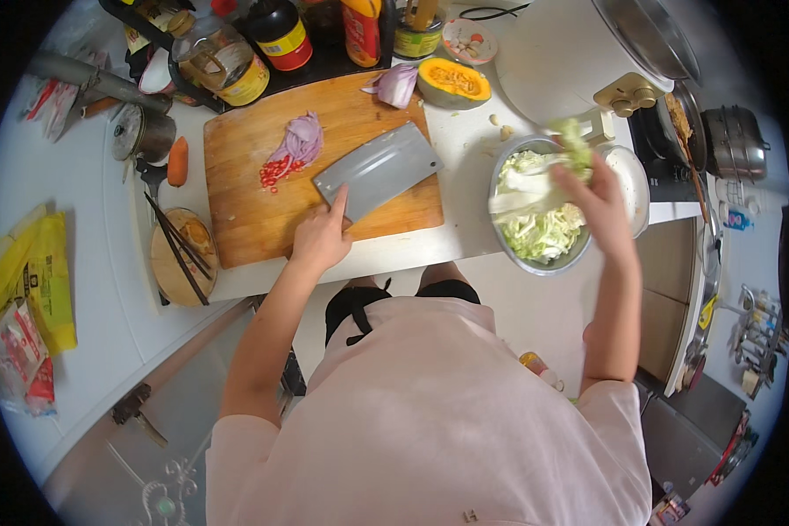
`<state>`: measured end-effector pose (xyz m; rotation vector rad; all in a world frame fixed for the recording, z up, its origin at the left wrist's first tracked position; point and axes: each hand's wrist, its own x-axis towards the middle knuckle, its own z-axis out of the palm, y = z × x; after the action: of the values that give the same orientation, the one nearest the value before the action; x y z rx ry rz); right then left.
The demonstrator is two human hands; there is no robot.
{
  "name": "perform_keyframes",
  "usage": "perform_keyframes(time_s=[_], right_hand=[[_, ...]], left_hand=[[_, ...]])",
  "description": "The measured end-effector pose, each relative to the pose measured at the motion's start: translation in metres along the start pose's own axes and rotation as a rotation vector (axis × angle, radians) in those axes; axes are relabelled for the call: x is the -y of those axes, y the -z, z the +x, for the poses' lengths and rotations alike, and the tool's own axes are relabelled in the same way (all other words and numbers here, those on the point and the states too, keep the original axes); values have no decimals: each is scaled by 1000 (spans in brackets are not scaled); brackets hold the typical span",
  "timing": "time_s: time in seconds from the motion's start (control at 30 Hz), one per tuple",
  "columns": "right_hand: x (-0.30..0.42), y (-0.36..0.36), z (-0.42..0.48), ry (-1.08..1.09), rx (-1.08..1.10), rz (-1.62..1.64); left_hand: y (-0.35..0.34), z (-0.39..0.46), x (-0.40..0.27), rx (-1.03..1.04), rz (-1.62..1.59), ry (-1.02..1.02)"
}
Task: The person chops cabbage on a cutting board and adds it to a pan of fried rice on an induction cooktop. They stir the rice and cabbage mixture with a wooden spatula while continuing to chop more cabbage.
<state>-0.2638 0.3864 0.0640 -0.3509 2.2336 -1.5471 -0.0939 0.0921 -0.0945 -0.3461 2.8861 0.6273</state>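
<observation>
My left hand is closed around the hidden handle of a cleaver, index finger along its blade. The blade lies flat over a wooden cutting board. Sliced purple onion and chopped red chili lie on the board's left half. At its far edge is a cut piece of purple onion. Over a metal bowl at the counter's edge, my right hand, slightly blurred, grips a cabbage leaf. Cut cabbage fills the bowl beneath it.
A halved pumpkin sits behind the board, near loose garlic cloves. Left of the board are a carrot and black chopsticks across a round wooden board. Sauce bottles stand behind; a white bowl is at right.
</observation>
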Motion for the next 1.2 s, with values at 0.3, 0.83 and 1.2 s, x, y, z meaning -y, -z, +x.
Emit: perform_keyframes(time_s=[0.3, 0.83, 1.2], right_hand=[[-74, -194, 4, -348, -251, 794], [-118, -181, 35, -104, -27, 290], [-112, -141, 15, 230, 137, -742]], left_hand=[[71, -18, 42, 303, -1036, 240], [40, -72, 18, -21, -1043, 334], [38, -82, 13, -159, -795, 353]])
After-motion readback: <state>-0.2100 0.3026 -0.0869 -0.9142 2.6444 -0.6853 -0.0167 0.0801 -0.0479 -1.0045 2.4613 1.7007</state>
